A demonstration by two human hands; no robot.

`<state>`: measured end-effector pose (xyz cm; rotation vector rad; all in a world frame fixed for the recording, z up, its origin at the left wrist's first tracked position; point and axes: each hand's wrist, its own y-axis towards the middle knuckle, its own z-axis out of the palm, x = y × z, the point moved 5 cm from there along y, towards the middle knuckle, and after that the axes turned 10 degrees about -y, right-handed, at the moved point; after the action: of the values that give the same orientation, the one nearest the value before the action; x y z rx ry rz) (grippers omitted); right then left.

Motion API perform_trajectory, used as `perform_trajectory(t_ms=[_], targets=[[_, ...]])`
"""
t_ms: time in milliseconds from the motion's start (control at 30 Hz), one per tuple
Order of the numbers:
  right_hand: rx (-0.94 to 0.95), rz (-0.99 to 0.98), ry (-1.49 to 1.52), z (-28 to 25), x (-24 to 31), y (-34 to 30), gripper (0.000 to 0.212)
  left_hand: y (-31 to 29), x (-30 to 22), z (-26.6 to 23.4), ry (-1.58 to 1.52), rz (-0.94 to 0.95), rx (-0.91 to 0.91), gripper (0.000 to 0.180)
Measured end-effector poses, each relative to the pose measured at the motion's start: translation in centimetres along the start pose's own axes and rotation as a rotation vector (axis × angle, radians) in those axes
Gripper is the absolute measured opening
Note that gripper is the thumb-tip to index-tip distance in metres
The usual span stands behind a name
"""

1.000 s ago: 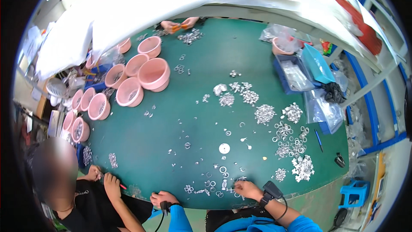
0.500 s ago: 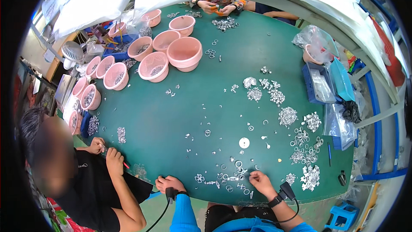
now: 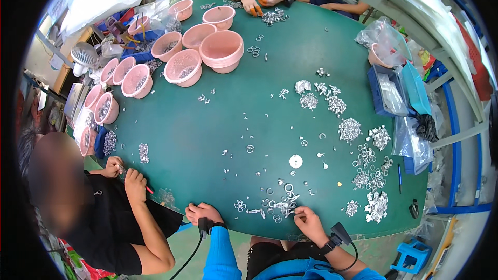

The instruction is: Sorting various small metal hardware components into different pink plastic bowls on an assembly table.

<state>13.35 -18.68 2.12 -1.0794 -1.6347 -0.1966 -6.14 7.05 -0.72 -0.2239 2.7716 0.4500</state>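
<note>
My left hand [image 3: 203, 213] rests at the table's near edge with its fingers curled in; whatever may be inside is hidden. To its right lies a silver clover-shaped piece [image 3: 239, 206]. My right hand [image 3: 309, 224] has thumb and forefinger together at the near side of a loose cluster of silver rings and small metal parts [image 3: 282, 205]. Its fingertips reach the cluster's edge, and anything between them is too small to name. Above the cluster stands out a larger ring [image 3: 289, 187]. Farther off lies a white round disc [image 3: 295, 161].
Piles of silver parts [image 3: 376, 206] and rings [image 3: 365, 155] cover the right side, near a blue pen [image 3: 399, 179]. Pink baskets [image 3: 222, 52] line the left. A co-worker [image 3: 114, 202] works at my left; another person's hands [image 3: 262, 3] are at the far edge.
My right hand has moved slightly left, closer to the silver cluster. My left hand stays at the edge. The far person's hands have shifted, and the whole view has tilted a little.
</note>
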Motion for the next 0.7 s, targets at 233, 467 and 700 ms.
perform_trajectory(t_ms=[233, 467, 700], targets=[[0.046, -0.544, -0.736, 3.1, 3.9, -0.4, 0.023, -0.2, -0.3, -0.3, -0.044, 0.016, -0.034, 0.02], [0.08, -0.641, -0.71, 4.1, 3.1, 0.0, 0.013, -0.1, 0.2, -0.2, -0.029, 0.025, -0.061, 0.02], [0.086, -0.735, -0.778, 6.3, 3.4, 0.7, 0.008, 0.0, 0.4, 0.2, -0.03, 0.013, -0.062, 0.02]])
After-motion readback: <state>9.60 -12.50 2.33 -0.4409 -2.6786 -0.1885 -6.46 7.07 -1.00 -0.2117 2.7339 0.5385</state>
